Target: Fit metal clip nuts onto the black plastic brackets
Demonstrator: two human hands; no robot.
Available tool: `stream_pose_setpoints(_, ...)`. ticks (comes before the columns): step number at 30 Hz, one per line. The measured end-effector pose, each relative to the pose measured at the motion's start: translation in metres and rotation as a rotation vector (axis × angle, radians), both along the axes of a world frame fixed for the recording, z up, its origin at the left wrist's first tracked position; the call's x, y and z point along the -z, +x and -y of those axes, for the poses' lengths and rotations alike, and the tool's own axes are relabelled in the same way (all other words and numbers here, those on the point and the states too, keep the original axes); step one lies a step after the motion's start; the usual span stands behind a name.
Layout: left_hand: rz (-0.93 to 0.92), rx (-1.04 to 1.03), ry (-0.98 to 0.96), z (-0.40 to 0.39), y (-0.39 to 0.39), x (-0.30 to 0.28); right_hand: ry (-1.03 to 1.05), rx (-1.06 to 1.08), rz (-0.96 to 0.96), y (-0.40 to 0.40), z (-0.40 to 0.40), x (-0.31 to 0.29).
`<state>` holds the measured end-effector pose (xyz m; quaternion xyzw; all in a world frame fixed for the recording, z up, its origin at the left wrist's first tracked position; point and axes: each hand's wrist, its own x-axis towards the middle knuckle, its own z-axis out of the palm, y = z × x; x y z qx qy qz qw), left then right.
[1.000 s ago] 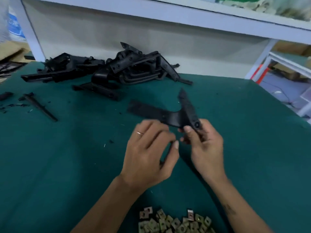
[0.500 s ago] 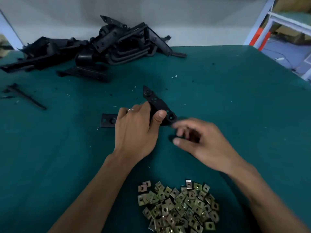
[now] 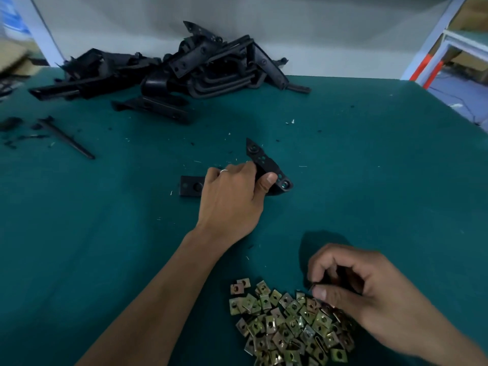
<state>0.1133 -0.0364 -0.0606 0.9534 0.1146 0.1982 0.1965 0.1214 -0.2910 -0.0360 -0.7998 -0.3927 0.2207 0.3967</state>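
Open green mat [image 3: 369, 167] right of held bracket [image 3: 266, 165]; bracket heap [image 3: 184, 72] blocks far edge, clip-nut pile [image 3: 287, 323] crowds near edge.

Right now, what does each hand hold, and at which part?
The left hand grips the black bracket around its middle bend. The right hand reaches into the clip nuts; whether it pinches one cannot be told.
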Motion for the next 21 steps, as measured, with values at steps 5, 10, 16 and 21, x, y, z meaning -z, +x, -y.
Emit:
stream_pose_setpoints(5,-0.003,-0.038,0.050,0.000,-0.001,-0.003,0.475,0.268,-0.438,0.038,-0.030,0.003)
stream_pose_setpoints(10,0.050,-0.044,0.036,-0.007,-0.002,-0.004,0.740,0.433,-0.633,0.083,-0.096,0.002)
stream_pose_setpoints(16,0.084,-0.040,-0.035,-0.013,0.001,-0.002,0.795,0.366,-0.638,0.095,-0.131,0.011)
stream_pose_setpoints(21,0.112,-0.054,-0.044,-0.017,0.001,0.002,0.821,0.312,-0.685,0.100,-0.128,0.010)
